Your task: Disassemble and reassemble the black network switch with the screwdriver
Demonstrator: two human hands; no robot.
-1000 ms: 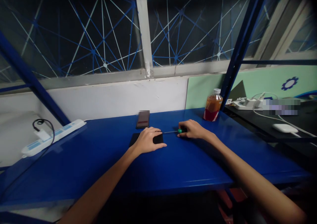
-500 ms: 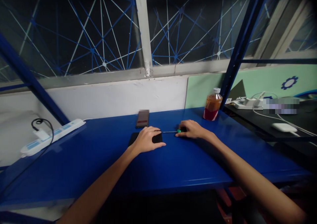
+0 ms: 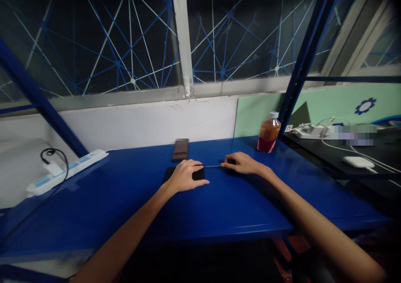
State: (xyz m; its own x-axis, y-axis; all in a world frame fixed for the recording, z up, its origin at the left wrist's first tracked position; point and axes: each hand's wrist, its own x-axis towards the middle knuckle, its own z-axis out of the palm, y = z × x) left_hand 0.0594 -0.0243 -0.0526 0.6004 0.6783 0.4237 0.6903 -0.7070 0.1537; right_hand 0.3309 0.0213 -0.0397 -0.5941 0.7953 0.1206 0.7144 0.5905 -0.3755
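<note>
My left hand [image 3: 186,176] lies over a flat black rectangular object [image 3: 199,174] on the blue table. Its fingers reach across to the far edge and its thumb stretches along the near edge, so it holds the object in place. Much of that object is covered by the hand, and I cannot tell its kind. To the right, my right hand [image 3: 239,163] is closed round the handle of a screwdriver, whose thin metal shaft [image 3: 213,166] points left to the black object's right edge. The fingers hide the handle now, and the tip is not clear.
Behind my left hand lies a phone [image 3: 181,150]. A bottle of orange-brown drink [image 3: 268,133] stands at the back right of the blue table [image 3: 225,208]. On the left is a white power strip [image 3: 70,172] with a black cable. Blue posts rise at both sides.
My right hand has shifted slightly left, and its fingers now cover the green part of the screwdriver that showed before. My left hand stays on the black object.
</note>
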